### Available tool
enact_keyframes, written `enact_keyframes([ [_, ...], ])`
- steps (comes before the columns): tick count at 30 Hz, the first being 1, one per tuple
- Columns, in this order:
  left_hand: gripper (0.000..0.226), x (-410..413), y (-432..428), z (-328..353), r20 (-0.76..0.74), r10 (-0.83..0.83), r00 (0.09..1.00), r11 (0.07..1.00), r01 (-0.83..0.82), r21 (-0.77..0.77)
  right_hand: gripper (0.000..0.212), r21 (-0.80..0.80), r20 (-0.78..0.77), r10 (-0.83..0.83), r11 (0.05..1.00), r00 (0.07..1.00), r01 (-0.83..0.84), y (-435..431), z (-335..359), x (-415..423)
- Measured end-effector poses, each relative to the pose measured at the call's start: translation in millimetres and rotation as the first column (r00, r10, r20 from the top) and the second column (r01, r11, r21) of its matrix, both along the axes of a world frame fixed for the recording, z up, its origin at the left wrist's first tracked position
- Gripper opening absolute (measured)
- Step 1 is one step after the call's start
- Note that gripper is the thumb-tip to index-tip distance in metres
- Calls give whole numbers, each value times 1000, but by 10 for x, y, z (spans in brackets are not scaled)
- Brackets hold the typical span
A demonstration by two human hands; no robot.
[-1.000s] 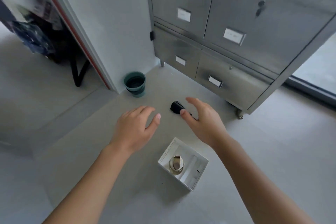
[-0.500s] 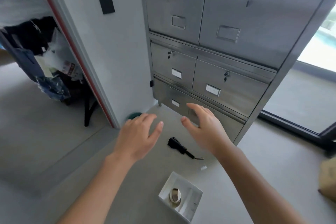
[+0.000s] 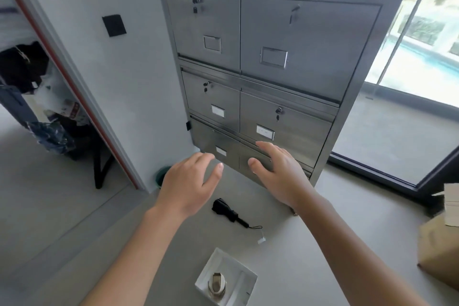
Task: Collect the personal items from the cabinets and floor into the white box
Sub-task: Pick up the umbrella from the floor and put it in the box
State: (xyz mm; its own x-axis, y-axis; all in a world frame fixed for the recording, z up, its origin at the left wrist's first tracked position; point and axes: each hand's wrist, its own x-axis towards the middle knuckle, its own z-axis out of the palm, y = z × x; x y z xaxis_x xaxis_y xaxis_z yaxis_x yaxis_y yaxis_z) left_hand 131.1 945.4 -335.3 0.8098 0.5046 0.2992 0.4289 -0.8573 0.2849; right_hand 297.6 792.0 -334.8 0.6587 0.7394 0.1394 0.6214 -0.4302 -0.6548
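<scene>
**Though nothing is gripped yet, one pickup lies close**

Where the steel cabinet (image 3: 285,57) stands, the floor (image 3: 285,243) in front carries the rest. The left hand (image 3: 191,186) and right hand (image 3: 280,174) hover apart, fingers spread, both empty. The white box (image 3: 237,261) sits nearest the person. Between it and the cabinet lies a folded black umbrella (image 3: 224,209), likely light, soft over stiff ribs; grip its thick middle, not the thin loop (image 3: 255,227). A watch (image 3: 217,283) rests inside the box.
</scene>
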Motion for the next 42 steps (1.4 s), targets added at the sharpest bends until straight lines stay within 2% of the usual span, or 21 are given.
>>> enact_keyframes([
  [5,46,648,-356,-125,-5,83,997,996,-83,-29,56,-32,2,93,995,996,-93,-218,-122,733],
  [10,63,1073,-565,-295,-46,182,982,976,-186,-110,57,-72,-75,175,981,982,-180,-260,-325,1320],
  [13,63,1263,-484,-387,-63,240,969,962,-246,-121,58,-77,-103,221,970,970,-229,-86,-461,1583],
  [16,63,1458,-300,-546,-93,274,957,951,-284,-124,57,-71,-151,252,962,956,-264,191,-642,1819],
  [19,64,1689,-12,-788,-101,295,950,929,-310,-200,58,-103,-192,275,949,942,-298,540,-842,2049],
  [22,53,1967,339,-1049,-97,346,933,887,-359,-291,59,-162,-214,299,928,930,-336,944,-1014,2296],
  [27,41,2433,891,-1349,-171,399,901,834,-434,-340,58,-219,-304,313,896,900,-386,1575,-1292,2623],
  [32,55,2573,1455,-1564,-177,487,855,795,-518,-317,58,-303,-314,361,839,878,-453,2234,-1548,2885],
  [35,66,2565,1734,-1677,-211,551,808,736,-589,-333,58,-339,-355,383,797,853,-500,2656,-1722,2989],
  [42,51,2410,2116,-2341,-333,702,629,528,-774,-350,56,-321,-534,395,723,748,-612,3622,-2588,3084],
])
